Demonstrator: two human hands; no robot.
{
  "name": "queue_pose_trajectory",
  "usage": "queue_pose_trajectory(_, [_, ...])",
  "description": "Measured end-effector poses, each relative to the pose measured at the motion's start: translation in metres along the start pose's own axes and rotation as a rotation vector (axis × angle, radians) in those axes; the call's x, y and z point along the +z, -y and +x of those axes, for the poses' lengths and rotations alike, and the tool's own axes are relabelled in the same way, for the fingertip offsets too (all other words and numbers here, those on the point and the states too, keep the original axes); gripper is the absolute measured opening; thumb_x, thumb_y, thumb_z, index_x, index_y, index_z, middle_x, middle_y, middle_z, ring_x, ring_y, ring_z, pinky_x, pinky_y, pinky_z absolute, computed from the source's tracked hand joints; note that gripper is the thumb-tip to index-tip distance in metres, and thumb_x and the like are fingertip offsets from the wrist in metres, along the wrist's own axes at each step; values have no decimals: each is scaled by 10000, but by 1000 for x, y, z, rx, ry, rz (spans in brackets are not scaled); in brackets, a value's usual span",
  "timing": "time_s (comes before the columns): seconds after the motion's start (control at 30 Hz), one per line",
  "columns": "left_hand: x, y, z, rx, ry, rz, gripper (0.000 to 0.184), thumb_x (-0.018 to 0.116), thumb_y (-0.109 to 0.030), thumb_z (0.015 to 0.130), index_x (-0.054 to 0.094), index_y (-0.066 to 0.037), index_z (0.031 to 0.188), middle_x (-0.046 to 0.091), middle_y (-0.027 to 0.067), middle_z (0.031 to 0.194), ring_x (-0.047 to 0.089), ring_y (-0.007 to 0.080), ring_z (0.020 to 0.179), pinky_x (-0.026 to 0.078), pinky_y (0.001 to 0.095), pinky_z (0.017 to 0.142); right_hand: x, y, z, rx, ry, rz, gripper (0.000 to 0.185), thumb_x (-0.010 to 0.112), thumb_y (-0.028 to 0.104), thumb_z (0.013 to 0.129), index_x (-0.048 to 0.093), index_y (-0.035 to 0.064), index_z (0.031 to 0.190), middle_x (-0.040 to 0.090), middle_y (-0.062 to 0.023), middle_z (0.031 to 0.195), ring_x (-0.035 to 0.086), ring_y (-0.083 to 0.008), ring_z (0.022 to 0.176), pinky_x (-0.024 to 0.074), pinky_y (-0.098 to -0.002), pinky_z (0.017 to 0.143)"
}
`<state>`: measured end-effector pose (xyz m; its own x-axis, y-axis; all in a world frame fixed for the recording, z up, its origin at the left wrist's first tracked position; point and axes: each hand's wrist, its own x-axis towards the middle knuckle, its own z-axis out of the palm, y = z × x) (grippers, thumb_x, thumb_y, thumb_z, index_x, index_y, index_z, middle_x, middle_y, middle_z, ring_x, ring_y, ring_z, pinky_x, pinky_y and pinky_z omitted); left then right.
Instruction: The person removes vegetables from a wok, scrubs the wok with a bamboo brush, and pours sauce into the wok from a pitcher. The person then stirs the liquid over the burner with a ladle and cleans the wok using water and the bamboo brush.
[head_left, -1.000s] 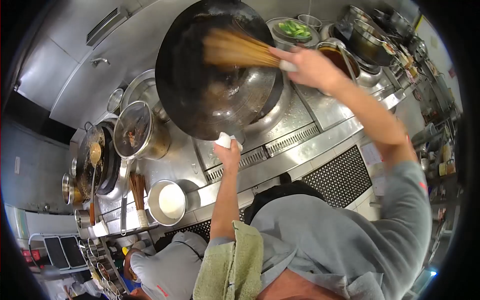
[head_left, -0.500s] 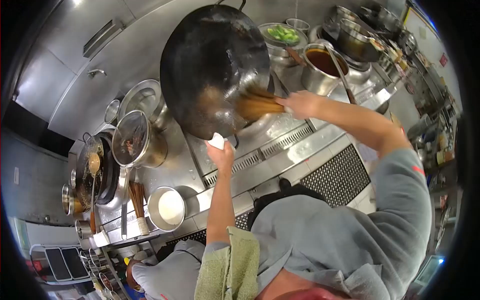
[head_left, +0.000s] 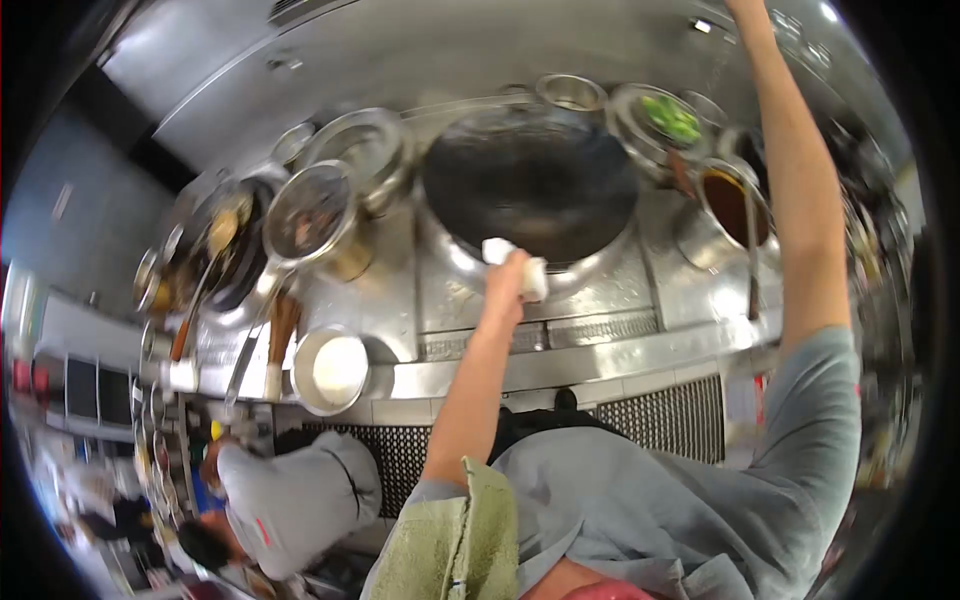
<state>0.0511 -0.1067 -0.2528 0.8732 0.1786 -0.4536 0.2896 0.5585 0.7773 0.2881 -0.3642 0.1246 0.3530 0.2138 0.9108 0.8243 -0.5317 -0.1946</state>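
Observation:
A large black wok [head_left: 530, 170] sits level over the burner in front of me, blurred by motion. My left hand [head_left: 510, 275] is closed around a folded white cloth [head_left: 497, 250] at the wok's near rim, where the cloth covers the grip. My right arm [head_left: 800, 180] stretches up past the top right edge, and its hand is cut off by the frame. A bamboo brush [head_left: 285, 325] stands at the left beside a pot of white contents [head_left: 337, 370].
On the right stands a pot of dark sauce [head_left: 725, 200] with a ladle, behind it green vegetables [head_left: 672, 120] on a strainer. To the left are a strainer over a pot [head_left: 310, 215] and a second wok [head_left: 235, 240]. Another person [head_left: 295, 495] bends at lower left.
The wok has gone from tilted up to level on the burner. My right hand has left it and risen out of view; its bamboo brush no longer shows. The view has turned.

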Motion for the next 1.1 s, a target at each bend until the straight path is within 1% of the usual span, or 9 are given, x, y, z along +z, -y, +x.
queue_pose_trajectory(0.17, [-1, 15, 16, 138, -118, -66, 153, 580, -205, 830, 586, -68, 899, 603, 44, 778, 609, 170, 677, 494, 335, 564, 174, 4, -130, 469, -115, 262, 554, 658, 455, 811, 559, 74, 1202, 648, -113, 939, 605, -199, 831, 468, -338, 733])
queue_pose_trajectory(0.3, [-1, 20, 24, 157, -173, 1, 177, 572, -200, 837, 586, -51, 932, 615, 62, 818, 618, 179, 705, 493, 332, 563, 255, -22, -288, 77, 1269, -315, 611, 744, 295, 664, 553, 22, 1176, 594, -205, 1159, 560, -373, 1086, 446, -444, 931])
queue_pose_trajectory(0.47, [-6, 18, 18, 72, -92, -51, 256, 598, -235, 815, 581, -37, 976, 625, 69, 832, 620, 177, 720, 493, 330, 586, 140, 44, -256, 266, 1623, 249, 810, 752, 311, 642, 445, 81, 1355, 533, -180, 1290, 504, -325, 1193, 391, -358, 1023])
queue_pose_trajectory(0.57, [-1, 11, 12, 44, -74, -62, 231, 600, -232, 810, 574, -34, 925, 624, 70, 817, 622, 180, 713, 492, 325, 566, 138, -18, -211, 47, 1582, -727, 568, 693, 173, 694, 519, 67, 1224, 663, -148, 981, 637, -288, 948, 520, -411, 790])
queue_pose_trajectory(0.6, [9, -4, -4, -20, -106, -66, 205, 590, -215, 811, 569, -37, 912, 617, 73, 790, 618, 187, 668, 491, 330, 529, 140, -39, -209, -1, 1025, -741, 564, 635, 121, 730, 466, 62, 1265, 671, -152, 919, 653, -314, 867, 531, -424, 721])
queue_pose_trajectory(0.7, [7, 2, 7, 34, -103, -69, 189, 573, -199, 807, 562, -33, 898, 605, 79, 762, 607, 194, 606, 481, 339, 486, 165, -30, -192, 495, 692, -534, 549, 581, 163, 757, 445, 157, 1289, 661, -210, 927, 641, -369, 896, 524, -457, 769])
queue_pose_trajectory(0.83, [5, 3, 10, 43, -84, -43, 183, 567, -189, 795, 562, -25, 876, 603, 84, 758, 602, 200, 589, 480, 344, 478, 219, 4, -281, 481, 1222, -326, 475, 662, 236, 677, 609, 70, 1119, 644, -180, 1075, 620, -340, 1009, 497, -422, 881])
queue_pose_trajectory(0.97, [5, -2, 7, 43, -100, -40, 184, 573, -184, 796, 561, -25, 887, 602, 92, 785, 603, 195, 631, 482, 347, 491, 132, 73, -244, 426, 1733, 357, 852, 761, 335, 635, 422, 148, 1393, 592, -148, 1221, 566, -263, 1114, 415, -330, 969])
queue_pose_trajectory(1.1, [-1, 5, 11, 62, -77, -35, 248, 575, -213, 816, 552, -23, 975, 607, 86, 844, 607, 198, 717, 504, 358, 581, 108, -6, -194, 126, 1512, -828, 526, 651, 208, 744, 552, 93, 1248, 665, -156, 1030, 641, -298, 975, 524, -411, 805])
